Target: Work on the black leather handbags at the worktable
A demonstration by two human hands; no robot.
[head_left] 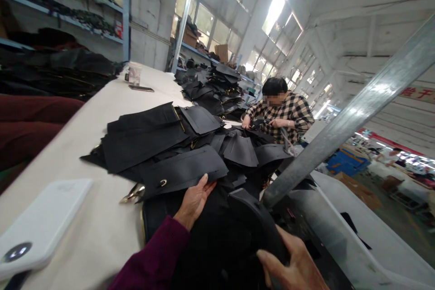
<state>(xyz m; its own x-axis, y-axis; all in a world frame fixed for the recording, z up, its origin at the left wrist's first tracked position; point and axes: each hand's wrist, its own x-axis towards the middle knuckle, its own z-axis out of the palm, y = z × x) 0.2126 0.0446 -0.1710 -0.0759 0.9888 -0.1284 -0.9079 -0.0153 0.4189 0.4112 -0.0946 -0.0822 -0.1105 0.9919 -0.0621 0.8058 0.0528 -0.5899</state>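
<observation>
My left hand, in a purple sleeve, pinches the near edge of a flat black leather panel with its thumb on top. A small gold-coloured ring is fixed to that panel. At the lower right, my right hand grips the edge of a curved black leather bag piece, thumb on the near side; some of its fingers are hidden behind. Gold-toned edging shows at the left side of the dark material below my hands. Beyond lies a loose heap of black leather panels, several with metal fittings.
A slanting metal post rises close to my right, beside a pale plastic bin. On the white table lie a white device and a dark phone. A co-worker in a checked shirt handles black pieces across the heap.
</observation>
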